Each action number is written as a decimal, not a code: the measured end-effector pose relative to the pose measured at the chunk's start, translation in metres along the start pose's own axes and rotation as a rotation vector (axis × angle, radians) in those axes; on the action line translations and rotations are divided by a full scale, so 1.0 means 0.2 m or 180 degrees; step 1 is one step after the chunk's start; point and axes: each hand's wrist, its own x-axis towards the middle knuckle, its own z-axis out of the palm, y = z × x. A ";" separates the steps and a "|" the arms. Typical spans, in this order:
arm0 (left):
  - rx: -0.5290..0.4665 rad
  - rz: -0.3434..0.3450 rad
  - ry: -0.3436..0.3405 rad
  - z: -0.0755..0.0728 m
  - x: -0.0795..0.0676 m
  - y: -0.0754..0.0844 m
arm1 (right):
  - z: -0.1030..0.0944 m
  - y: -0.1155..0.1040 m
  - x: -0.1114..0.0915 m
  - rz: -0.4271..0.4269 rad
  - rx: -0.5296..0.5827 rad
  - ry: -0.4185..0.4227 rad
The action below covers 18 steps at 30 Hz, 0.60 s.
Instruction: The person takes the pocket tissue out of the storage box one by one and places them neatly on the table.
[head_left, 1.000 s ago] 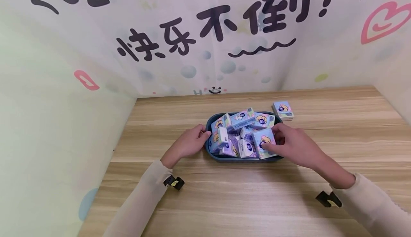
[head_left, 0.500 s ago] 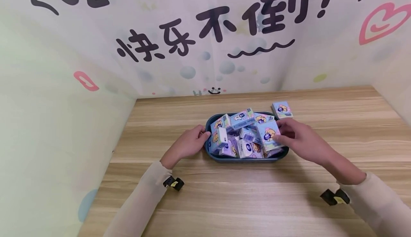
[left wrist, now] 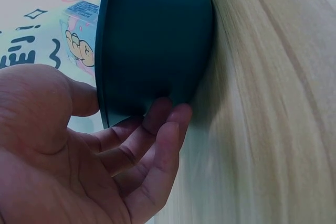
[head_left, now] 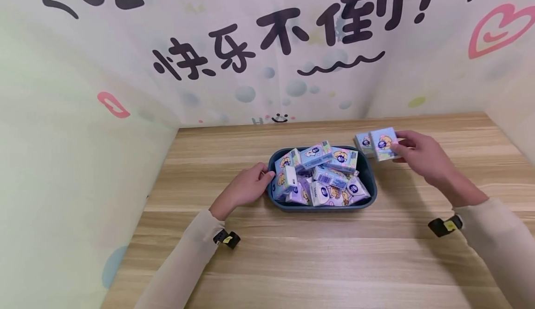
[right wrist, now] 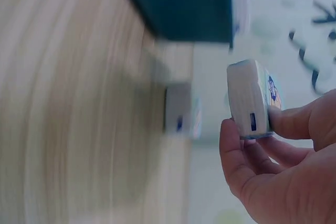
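A dark teal oval plastic basin (head_left: 368,174) on the table holds several small blue and purple pocket tissue packs (head_left: 330,193). My left hand (head_left: 248,186) grips its left end; in the left wrist view the thumb is at the rim and the fingers lie against the outer wall (left wrist: 152,40). To the right of the basin, my right hand (head_left: 426,155) pinches a blue tissue pack (head_left: 383,144) between thumb and fingers. This pack is raised off the table in the right wrist view and partly overlaps another blue tissue pack (head_left: 362,143) lying behind the basin's right end.
The wood-grain table (head_left: 292,258) meets a printed white wall sheet (head_left: 234,109) at the back, with pale side sheets left and right. A black wrist strap (head_left: 445,225) sits on each sleeve.
My right hand has lifted the blue tissue pack out of the basin and carried it right and back, beside the pack on the table. The left hand has stayed at the basin's end.
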 end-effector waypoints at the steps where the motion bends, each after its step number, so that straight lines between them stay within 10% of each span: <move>1: 0.0007 0.0003 0.0002 0.00 0.00 0.00 | -0.02 0.02 0.02 0.0085 0.0016 0.0020; 18: 0.0062 -0.0001 0.0014 0.00 0.01 0.00 | -0.13 0.24 0.19 0.0803 -0.0395 0.0110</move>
